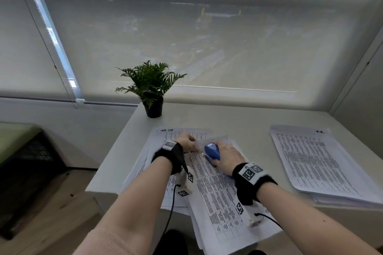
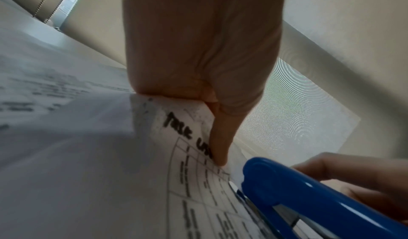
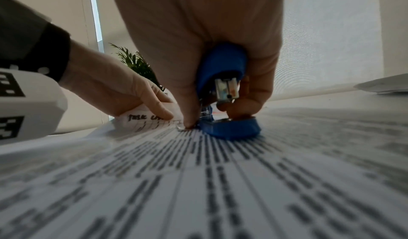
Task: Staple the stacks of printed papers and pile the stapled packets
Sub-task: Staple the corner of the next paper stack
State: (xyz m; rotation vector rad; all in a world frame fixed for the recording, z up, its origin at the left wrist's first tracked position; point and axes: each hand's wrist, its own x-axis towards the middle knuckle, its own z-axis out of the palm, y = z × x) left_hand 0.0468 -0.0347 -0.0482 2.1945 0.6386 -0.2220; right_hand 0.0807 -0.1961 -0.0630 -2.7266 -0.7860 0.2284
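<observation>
Stapling is in hand: the left hand (image 1: 186,141) pinches the top corner of the paper stack (image 1: 217,192) on the counter (image 1: 238,118); the right hand (image 1: 227,156) grips the blue stapler (image 1: 212,152) just beside it. Next, I judge, the corner must seat in its mouth before squeezing.

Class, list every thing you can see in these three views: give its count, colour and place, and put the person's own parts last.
Stapler: one, blue, on the centre papers' top corner.
Centre papers: one stack, white with black print, desk front.
Papers underneath: one stack, white, left of centre.
Right pile: one, white printed, desk's right side.
Plant: one, green in a black pot, desk's back-left corner.
Desk: one, white, by the window.
Left hand: pinches the paper corner.
Right hand: grips the stapler.
</observation>
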